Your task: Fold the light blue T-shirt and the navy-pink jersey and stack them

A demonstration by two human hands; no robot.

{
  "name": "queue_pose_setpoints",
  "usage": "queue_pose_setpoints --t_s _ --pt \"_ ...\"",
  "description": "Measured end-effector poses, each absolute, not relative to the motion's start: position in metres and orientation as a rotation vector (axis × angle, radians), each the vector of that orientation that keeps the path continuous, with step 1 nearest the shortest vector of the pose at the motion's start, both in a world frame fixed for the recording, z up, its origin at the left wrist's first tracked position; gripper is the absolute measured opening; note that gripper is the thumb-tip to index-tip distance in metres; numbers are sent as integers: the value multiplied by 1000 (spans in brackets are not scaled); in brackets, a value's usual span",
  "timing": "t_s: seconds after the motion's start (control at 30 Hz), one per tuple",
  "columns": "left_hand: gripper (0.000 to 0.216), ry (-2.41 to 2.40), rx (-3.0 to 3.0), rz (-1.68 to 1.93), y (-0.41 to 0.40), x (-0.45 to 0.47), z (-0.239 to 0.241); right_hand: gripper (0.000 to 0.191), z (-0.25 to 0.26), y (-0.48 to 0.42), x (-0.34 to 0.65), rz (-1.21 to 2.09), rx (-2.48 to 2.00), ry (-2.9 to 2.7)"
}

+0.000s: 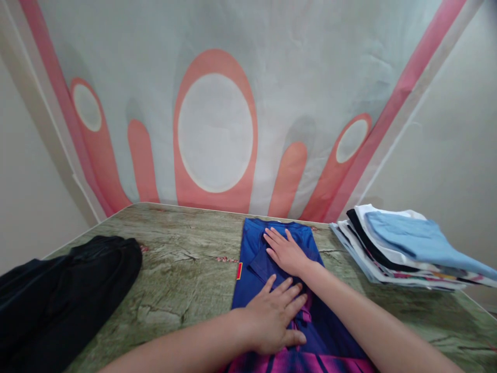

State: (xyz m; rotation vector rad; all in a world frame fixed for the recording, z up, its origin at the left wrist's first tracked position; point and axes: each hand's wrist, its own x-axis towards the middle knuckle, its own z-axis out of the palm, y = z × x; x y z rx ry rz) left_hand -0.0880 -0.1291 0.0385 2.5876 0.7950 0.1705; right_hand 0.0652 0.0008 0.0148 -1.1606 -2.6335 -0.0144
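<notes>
A blue garment with pink and purple stripes at its near end lies folded lengthwise on the table, in the middle of the head view. My left hand rests flat on its near part, fingers spread and open. Farther along the same garment, near its far end, my right hand lies palm down with fingers stretched out. Neither hand grips anything.
A stack of folded clothes, topped by a light blue piece, sits at the right on the green marbled table. A heap of black cloth lies at the left. Behind the table hangs a grey sheet with pink shapes.
</notes>
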Motion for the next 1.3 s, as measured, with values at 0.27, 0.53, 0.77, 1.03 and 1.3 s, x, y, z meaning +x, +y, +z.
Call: queue_pose_setpoints --t_s 0.27,0.53,0.77,1.03,1.3 --pt "75 774 2528 184 -130 -89 48 51 -2 6 77 211 -1247 -2460" --pt "38 1387 2474 738 -22 -102 59 40 3 22 120 70 -1265 -2168" --pt "42 1578 2601 456 35 -98 10 44 -10 26 118 39 -1313 -2331" --pt "47 1634 2660 282 32 -106 4 54 -5 33 120 45 -1481 -2461" --pt "53 1689 2672 674 39 -106 11 39 0 53 139 -36 -1460 -2142"
